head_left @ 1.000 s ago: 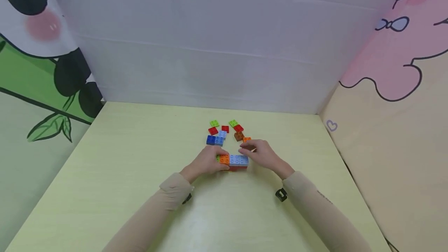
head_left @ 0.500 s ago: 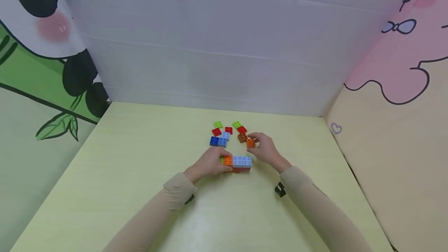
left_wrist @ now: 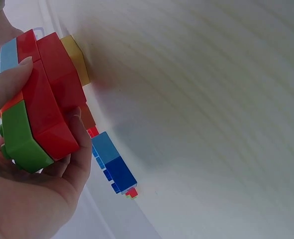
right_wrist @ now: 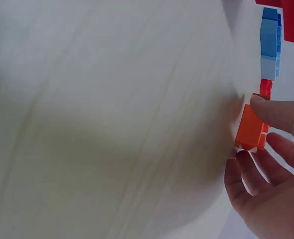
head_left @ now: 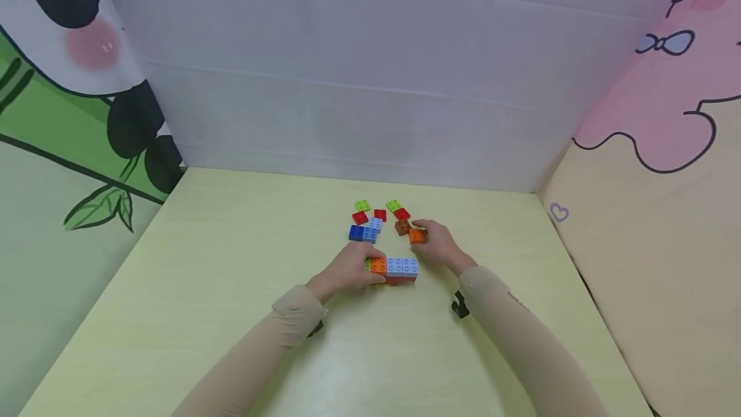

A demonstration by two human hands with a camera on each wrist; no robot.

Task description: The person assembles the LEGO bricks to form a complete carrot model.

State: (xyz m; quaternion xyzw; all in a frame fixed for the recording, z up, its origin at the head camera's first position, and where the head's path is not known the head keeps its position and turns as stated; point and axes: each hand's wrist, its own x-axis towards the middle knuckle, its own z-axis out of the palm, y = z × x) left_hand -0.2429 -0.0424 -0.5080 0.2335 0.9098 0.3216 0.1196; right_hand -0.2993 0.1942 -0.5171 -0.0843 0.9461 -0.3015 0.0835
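My left hand (head_left: pixel 348 267) grips a block of joined toy building bricks (head_left: pixel 401 268), with orange and light blue bricks on top of red ones. In the left wrist view, its thumb lies across the red side, fingers curl beneath a green brick (left_wrist: pixel 22 137), and a yellow brick (left_wrist: pixel 76 59) shows at the base. My right hand (head_left: pixel 439 243) is around a loose orange brick (head_left: pixel 416 237) on the table. In the right wrist view, the thumb touches one side of this orange brick (right_wrist: pixel 249 128), with curled fingers at the other. Finger contact is partly hidden.
A brown brick (head_left: pixel 402 228) lies just left of the orange one. Dark blue (head_left: pixel 356 233) and light blue bricks (head_left: pixel 370 234) sit behind the left hand. Red (head_left: pixel 360 217) and lime green bricks (head_left: pixel 363 205) are farther back on the pale table (head_left: pixel 231 243).
My right hand has moved outward from beside the joined bricks to the loose orange brick and closed in around it. The left hand keeps its hold. The head view has shifted slightly.
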